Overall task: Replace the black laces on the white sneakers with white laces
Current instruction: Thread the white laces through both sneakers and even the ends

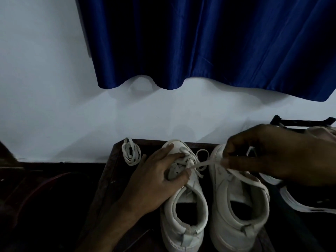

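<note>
Two white sneakers stand side by side on a dark table [109, 171], toes toward the wall. My left hand [156, 177] rests on the left sneaker [187, 202], its fingers spread over the eyelet area and the tongue. A white lace [201, 165] runs from that sneaker's eyelets to the right. My right hand [269, 155] pinches this lace above the front of the right sneaker [236, 202] and holds it taut. The lace's tail trails over the right sneaker. A bundled spare white lace [131, 153] lies at the table's far left corner. No black lace can be made out.
A white wall [54, 88] rises behind the table, with a blue curtain [209, 42] hanging over it. To the right lie a dark shoe with a white sole [305, 204] and a black rack [300, 122]. The left side is dark floor.
</note>
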Motion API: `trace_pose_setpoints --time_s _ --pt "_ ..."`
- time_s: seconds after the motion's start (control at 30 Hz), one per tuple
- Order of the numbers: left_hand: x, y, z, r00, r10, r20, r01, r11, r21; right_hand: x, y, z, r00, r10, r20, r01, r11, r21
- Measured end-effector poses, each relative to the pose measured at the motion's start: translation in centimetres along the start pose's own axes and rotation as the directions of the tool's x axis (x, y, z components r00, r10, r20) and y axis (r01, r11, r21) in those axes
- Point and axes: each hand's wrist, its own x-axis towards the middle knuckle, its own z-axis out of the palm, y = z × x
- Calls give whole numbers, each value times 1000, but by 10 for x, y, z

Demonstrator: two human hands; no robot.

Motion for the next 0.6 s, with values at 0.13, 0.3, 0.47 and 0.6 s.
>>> trace_pose_setpoints --time_s 0.13,0.3,0.47,0.6 --pt "1 1 -2 999 -1 44 -1 999 37 24 2 26 994 113 7 -111 983 -149" --pt "4 0 -1 988 -14 157 -3 995 104 48 5 60 978 114 -173 -146 972 -185" --pt "10 1 -4 977 -21 212 -11 989 145 42 7 49 982 104 -155 -135 969 -206" --pt "9 -4 -3 973 -12 229 -13 994 105 13 2 10 985 171 -10 -170 972 -161"
